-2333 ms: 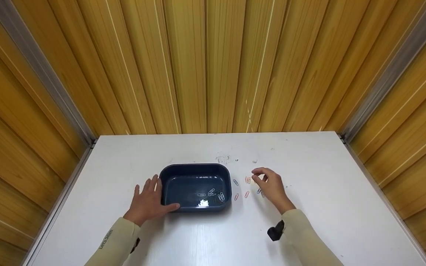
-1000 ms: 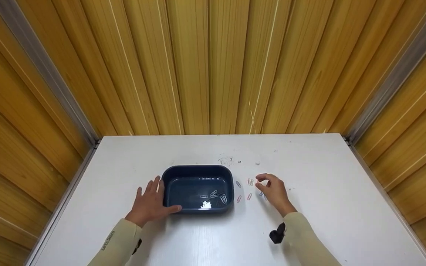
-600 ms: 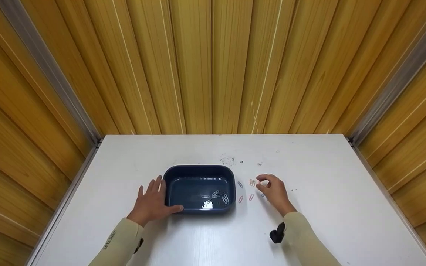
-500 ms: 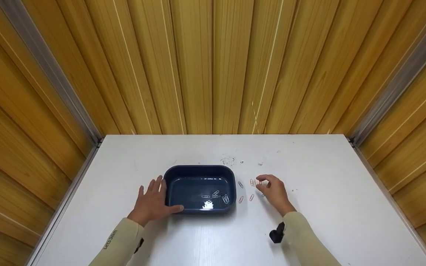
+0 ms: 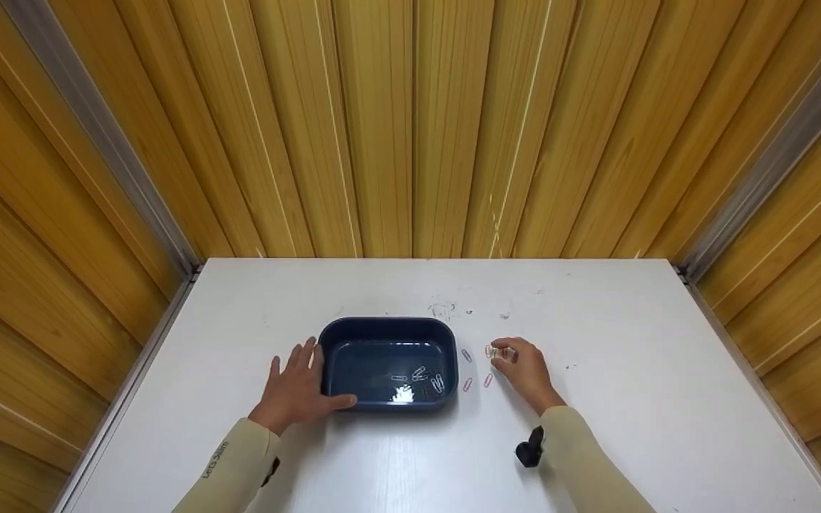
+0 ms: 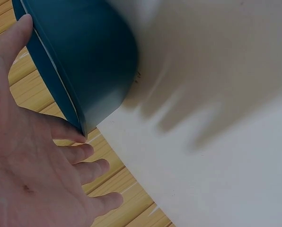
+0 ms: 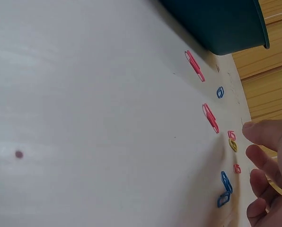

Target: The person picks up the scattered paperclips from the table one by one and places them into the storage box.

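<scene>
A dark blue rectangular basin (image 5: 389, 407) stands on the white table with several silvery paper clips (image 5: 418, 374) inside. My left hand (image 5: 296, 392) rests against its left end, fingers straight and spread, thumb along the front rim. My right hand (image 5: 523, 367) hovers low over loose paper clips right of the basin, fingers bent and thumb apart from them, with nothing visibly held. Under its fingertips lie a small red clip (image 7: 232, 135), a yellow clip (image 7: 233, 145) and another red clip (image 7: 237, 169). Two blue clips (image 7: 226, 182) lie below the hand, hidden in the head view.
Between basin and right hand lie a blue clip (image 5: 467, 355) and two pink clips (image 5: 467, 385). Dark specks (image 5: 443, 310) mark the white table (image 5: 396, 463) behind the basin. Yellow wood-look panels (image 5: 410, 128) enclose the back and sides.
My right hand first shifts slightly right, then back left over the red and yellow clips, its thumb and fingers staying bent. My left hand and the basin keep their places; the head view drifts slightly.
</scene>
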Demonstrator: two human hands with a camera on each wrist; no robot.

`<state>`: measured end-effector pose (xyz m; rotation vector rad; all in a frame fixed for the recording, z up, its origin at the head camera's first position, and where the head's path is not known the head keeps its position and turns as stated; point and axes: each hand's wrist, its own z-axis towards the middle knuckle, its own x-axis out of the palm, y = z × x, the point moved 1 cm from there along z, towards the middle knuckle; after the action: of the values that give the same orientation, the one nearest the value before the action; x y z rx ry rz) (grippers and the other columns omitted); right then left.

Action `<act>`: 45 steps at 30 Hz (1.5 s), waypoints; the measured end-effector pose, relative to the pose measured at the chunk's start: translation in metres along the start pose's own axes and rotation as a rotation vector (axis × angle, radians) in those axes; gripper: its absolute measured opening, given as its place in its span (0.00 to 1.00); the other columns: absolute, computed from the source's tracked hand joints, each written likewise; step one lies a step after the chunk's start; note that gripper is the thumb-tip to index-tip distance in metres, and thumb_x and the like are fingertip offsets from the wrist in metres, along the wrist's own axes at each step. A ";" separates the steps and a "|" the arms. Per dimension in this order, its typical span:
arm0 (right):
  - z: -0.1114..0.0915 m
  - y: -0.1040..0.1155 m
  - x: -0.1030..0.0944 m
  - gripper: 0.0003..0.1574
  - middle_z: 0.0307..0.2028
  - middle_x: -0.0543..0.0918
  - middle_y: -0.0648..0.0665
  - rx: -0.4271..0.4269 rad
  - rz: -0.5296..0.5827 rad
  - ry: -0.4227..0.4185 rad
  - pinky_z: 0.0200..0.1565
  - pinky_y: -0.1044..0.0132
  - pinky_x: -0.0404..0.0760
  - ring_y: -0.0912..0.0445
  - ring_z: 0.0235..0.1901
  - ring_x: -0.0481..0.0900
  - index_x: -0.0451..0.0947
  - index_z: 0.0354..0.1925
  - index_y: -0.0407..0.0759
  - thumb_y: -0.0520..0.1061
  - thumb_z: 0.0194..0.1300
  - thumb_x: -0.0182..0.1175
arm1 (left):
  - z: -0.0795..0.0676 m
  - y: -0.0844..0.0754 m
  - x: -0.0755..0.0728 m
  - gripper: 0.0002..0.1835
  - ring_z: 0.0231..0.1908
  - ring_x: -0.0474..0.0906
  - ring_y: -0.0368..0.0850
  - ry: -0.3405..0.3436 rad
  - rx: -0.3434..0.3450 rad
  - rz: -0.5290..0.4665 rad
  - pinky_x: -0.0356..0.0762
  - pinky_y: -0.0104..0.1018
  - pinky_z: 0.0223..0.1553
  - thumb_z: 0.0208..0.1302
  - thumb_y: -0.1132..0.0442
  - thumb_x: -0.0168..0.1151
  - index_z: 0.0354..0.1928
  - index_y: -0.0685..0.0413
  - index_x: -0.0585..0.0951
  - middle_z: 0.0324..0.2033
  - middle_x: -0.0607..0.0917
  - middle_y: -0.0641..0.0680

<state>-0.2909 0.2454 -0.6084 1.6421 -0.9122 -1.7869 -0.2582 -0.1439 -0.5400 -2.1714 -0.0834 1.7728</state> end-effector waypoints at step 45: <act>0.009 -0.010 0.006 0.17 0.42 0.84 0.45 -0.001 -0.049 0.037 0.51 0.55 0.75 0.52 0.44 0.79 0.84 0.44 0.43 0.33 0.55 0.67 | 0.000 -0.003 -0.001 0.64 0.74 0.50 0.64 0.020 -0.001 0.023 0.41 0.67 0.71 0.46 0.24 0.61 0.73 0.66 0.55 0.75 0.53 0.63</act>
<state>-0.3005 0.2478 -0.6196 1.7054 -0.8613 -1.7831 -0.2573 -0.1412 -0.5384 -2.1988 -0.0539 1.7635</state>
